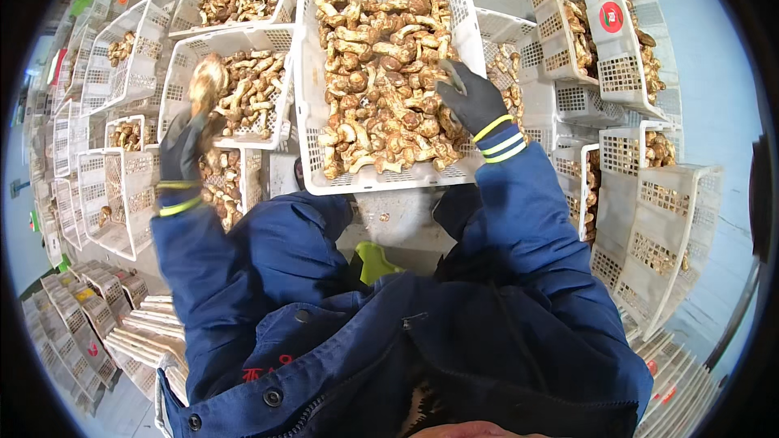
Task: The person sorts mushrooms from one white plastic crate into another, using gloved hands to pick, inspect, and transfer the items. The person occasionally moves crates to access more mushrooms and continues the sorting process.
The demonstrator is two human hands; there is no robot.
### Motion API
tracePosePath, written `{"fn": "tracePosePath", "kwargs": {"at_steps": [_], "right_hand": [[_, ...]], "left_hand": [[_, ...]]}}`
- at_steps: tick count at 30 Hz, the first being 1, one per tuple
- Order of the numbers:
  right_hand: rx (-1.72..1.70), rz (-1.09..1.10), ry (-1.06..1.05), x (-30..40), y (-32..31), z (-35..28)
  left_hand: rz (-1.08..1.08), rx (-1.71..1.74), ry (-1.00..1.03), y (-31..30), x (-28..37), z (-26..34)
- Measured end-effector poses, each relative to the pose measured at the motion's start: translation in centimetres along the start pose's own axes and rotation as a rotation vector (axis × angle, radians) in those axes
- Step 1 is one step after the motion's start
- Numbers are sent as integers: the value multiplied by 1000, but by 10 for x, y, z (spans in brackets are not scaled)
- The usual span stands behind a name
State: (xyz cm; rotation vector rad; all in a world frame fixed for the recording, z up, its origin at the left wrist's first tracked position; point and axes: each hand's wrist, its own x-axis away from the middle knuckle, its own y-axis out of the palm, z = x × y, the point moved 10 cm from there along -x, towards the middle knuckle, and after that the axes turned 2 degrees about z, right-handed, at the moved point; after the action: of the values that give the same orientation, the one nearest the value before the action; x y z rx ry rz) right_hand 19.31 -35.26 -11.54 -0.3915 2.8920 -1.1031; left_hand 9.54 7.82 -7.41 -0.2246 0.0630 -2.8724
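Note:
A white perforated plastic crate (389, 187) full of brown-and-cream mushrooms (389, 82) stands in front of my knees. My right hand (471, 94), in a dark glove, is at its right side; the fingers are apart and their tips are over the mushrooms. Off to the left, my gloved left hand (181, 145) grips a large mushroom (207, 80) by its stem end, cap upward. Motion blurs both hand and mushroom. Behind them is a second white crate (170, 82) with more mushrooms (258, 82) lying loosely in it.
Further mushroom crates stand at the upper left (182, 15), below my left hand (251, 179) and behind the central crate's right side (529, 42). Crate stacks (621, 194) line the right, by a pale blue wall (712, 103). Nested crates (146, 334) are at the lower left. A yellow-green object (372, 261) shows between my legs.

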Motion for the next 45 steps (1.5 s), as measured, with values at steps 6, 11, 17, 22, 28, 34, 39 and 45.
{"fn": "tracePosePath", "kwargs": {"at_steps": [6,11,17,22,28,34,39,45], "right_hand": [[91,-21,2,-9,8,24],[153,88,-44,-38,9,46],[521,146,-137,-154,8,57],[793,-69,92,-224,58,62],[668,156,-109,-232,67,62],[-365,-8,-518,-144,8,-11],[-576,-177,-577,-64,7,-103],[-561,-38,-427,-42,-4,-96]], "left_hand": [[-281,-1733,-674,-353,242,-239],[-526,-1644,-1316,-390,463,-304],[318,-644,-297,-199,213,-97],[-26,-190,73,81,74,42],[-423,119,-42,231,21,-21],[-364,383,-351,224,4,-60],[-592,868,-485,264,19,-23],[-403,542,-307,249,15,-12]]}}
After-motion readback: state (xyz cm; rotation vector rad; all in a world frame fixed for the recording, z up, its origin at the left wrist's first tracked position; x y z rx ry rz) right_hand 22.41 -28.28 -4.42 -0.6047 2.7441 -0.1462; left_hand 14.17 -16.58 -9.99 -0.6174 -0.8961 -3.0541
